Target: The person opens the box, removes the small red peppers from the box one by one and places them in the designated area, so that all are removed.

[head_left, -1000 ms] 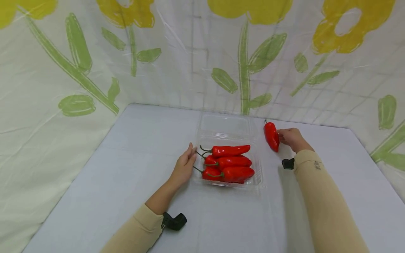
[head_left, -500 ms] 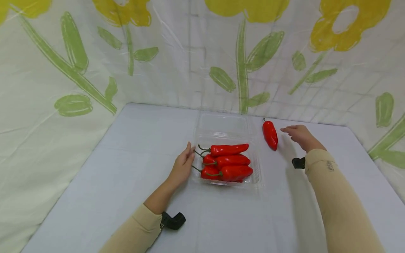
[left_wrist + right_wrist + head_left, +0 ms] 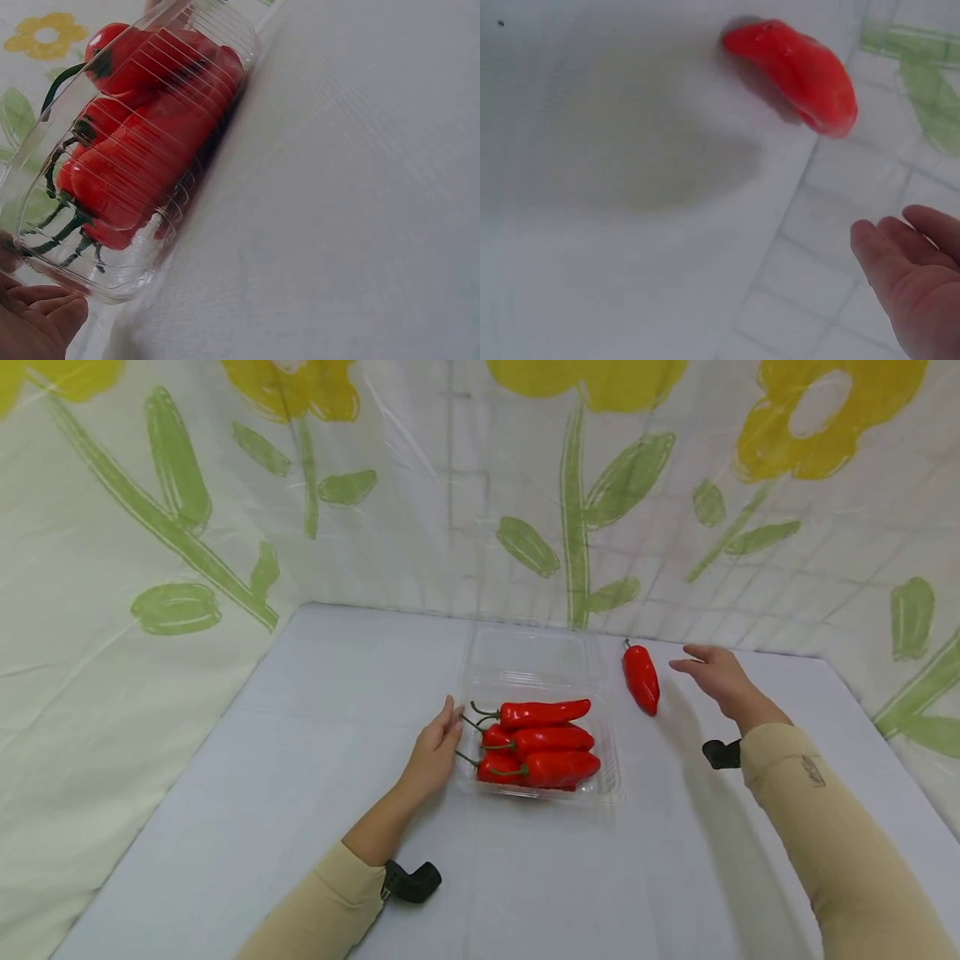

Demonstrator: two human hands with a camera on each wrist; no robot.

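In the head view, a clear plastic clamshell box [image 3: 611,777] holds several red peppers [image 3: 555,740] with green stems, stacked lengthwise. My left hand [image 3: 432,752] rests against the left side of the box, near the pepper stems, its fingers mostly straight. The left wrist view shows that hand [image 3: 41,319] at the corner of the box [image 3: 124,289]. One more red pepper [image 3: 641,681] lies on the table to the right of the box. Right of it, my right hand [image 3: 720,677] hovers apart with nothing in it, fingers extended, as the right wrist view shows the hand [image 3: 919,281] too.
The box's clear lid [image 3: 532,653] lies folded back toward the rear of the white table [image 3: 337,693]. Behind the table hangs a pale curtain [image 3: 420,527] with yellow flowers. A black wrist camera [image 3: 412,882] sits at my left cuff.
My right hand has let go of the single pepper and moved away to the right, its fingers spreading. My left hand and the box stay in place.
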